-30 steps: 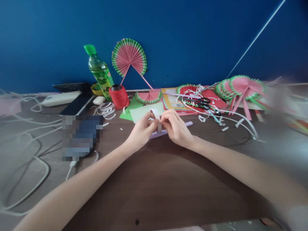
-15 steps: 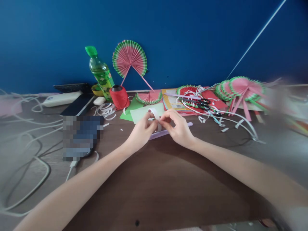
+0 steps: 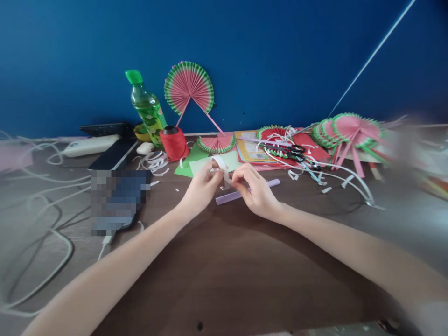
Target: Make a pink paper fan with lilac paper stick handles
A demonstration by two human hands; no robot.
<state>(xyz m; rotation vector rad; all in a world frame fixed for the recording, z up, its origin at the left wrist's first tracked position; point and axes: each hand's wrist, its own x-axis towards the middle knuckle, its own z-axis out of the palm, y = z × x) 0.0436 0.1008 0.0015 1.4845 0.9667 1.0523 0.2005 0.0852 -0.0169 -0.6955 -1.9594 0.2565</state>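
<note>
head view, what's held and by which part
The left hand holds a white tape-like ring by its left side; whether the right hand grips it is unclear.

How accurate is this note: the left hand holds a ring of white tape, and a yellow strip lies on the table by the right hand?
Not quite: the head view shows the strip by the right hand is pale purple, not yellow. The rest stands.

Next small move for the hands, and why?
Probably draw a short length off the white tape roll with the right hand. The left hand has a grip on the roll, the right thumb and finger meet at or very near the tape's edge, and the purple strip lies close by on the desk.
</note>
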